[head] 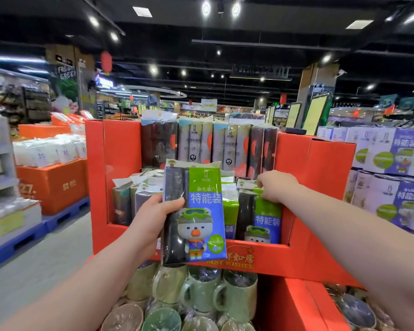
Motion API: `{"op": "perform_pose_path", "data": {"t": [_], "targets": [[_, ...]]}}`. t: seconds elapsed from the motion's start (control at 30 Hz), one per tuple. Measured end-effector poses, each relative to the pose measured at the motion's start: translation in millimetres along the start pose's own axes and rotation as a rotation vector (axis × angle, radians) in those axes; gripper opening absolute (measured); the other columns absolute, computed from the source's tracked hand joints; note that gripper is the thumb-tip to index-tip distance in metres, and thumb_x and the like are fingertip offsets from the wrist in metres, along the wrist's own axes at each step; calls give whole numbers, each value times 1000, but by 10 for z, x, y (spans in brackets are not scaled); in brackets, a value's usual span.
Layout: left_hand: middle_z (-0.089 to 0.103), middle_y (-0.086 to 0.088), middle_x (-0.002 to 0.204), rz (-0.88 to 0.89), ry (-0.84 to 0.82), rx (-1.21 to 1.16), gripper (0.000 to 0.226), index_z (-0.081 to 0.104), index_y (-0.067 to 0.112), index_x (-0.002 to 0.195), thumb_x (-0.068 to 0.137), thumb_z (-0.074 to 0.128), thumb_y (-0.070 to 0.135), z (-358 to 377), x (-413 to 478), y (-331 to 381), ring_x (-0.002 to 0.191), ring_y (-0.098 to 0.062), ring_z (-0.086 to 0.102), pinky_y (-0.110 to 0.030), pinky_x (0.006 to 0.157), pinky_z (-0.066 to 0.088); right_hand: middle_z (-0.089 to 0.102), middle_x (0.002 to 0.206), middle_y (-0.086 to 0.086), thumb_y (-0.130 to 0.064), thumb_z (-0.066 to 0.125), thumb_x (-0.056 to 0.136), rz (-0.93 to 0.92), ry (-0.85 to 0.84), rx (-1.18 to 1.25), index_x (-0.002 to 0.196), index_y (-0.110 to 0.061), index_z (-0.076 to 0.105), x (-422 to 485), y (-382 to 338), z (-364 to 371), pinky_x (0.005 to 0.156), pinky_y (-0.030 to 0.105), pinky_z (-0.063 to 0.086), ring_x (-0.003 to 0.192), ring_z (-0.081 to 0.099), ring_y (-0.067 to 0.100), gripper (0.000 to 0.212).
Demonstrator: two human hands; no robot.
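Observation:
My left hand (153, 217) grips a tall pack of black bags (196, 211) with a blue and green label and a cartoon bear, held upright in front of a red cardboard display bin (306, 256). My right hand (274, 186) reaches into the bin and holds the top of a second, similar pack (261, 218) that stands at the bin's front right. More packs (206, 144) stand in rows at the back of the bin and to the left.
Green and beige wrapped mugs (201, 292) and bowls fill a lower red bin below my arms. Purple and white packs (392, 163) are stacked at the right. Orange boxes (53, 185) on blue pallets stand left, with grey aisle floor (46, 254) between.

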State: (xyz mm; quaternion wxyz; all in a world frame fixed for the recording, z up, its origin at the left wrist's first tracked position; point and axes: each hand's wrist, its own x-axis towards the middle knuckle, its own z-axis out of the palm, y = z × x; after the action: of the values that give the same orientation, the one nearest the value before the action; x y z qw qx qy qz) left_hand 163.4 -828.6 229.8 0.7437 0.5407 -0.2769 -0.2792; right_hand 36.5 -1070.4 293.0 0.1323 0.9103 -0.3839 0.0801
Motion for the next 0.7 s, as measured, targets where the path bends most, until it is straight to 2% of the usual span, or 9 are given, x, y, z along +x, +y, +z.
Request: {"op": "perform_pose_path", "data": {"t": [0.07,0.13,0.2,0.3,0.37,0.43,0.5,0.6,0.7], "targets": [[74,-13,92,11,-23,22,18,65,7,106,90,58,7,67,34,10,80,-28,69,-38,75,57,65,118,4,-25,62,89,2,86,455,115,-17,65,-16,-22,-156,83,29,46,102,60,23,28],[74,-10,88,22,-54,40,14,66,9,102,90,58,6,179,73,21,76,-25,69,-33,67,57,65,108,0,-33,59,93,-84,86,852,112,-17,65,-147,-86,-417,76,27,45,90,58,15,26],[74,-7,83,27,-96,60,12,65,11,97,90,58,6,341,108,42,71,-21,69,-28,60,56,61,116,-5,-40,54,95,-236,-2,944,121,-22,59,-322,-127,-700,84,25,44,99,56,9,32],[70,-11,89,36,-196,87,16,65,9,104,90,58,4,643,156,63,75,-23,67,-31,63,57,53,126,-11,-37,67,86,-407,-139,616,136,-23,49,-398,-80,-936,95,21,38,114,50,6,55],[70,-11,93,78,-248,140,16,65,13,101,87,62,7,813,192,52,81,-25,65,-33,72,55,61,120,-7,-33,76,79,-413,-155,337,128,-21,56,-350,-6,-1016,90,25,44,106,58,11,54],[70,-5,100,201,-240,301,23,64,28,98,76,68,22,915,270,25,90,-23,66,-38,84,55,66,111,0,-35,78,76,-389,-166,185,115,-17,63,-304,76,-1056,87,30,49,101,62,18,46],[64,0,113,385,-152,624,38,60,36,111,75,68,39,942,376,44,105,-20,60,-43,96,48,65,109,1,-36,78,75,-349,-170,119,112,-17,63,-260,157,-1058,87,32,49,101,61,21,44],[48,2,141,594,-21,1345,67,45,28,139,82,61,58,846,547,70,133,-20,41,-42,108,35,61,115,4,-35,78,77,-316,-185,16,118,-13,59,-240,162,-1019,87,31,46,104,57,23,50],[31,0,153,405,-235,1786,87,26,29,149,78,52,73,702,671,-30,143,-24,23,-47,113,22,58,121,6,-36,75,80,-280,-192,-108,123,-11,55,-199,95,-874,81,27,41,110,55,26,53]]}}
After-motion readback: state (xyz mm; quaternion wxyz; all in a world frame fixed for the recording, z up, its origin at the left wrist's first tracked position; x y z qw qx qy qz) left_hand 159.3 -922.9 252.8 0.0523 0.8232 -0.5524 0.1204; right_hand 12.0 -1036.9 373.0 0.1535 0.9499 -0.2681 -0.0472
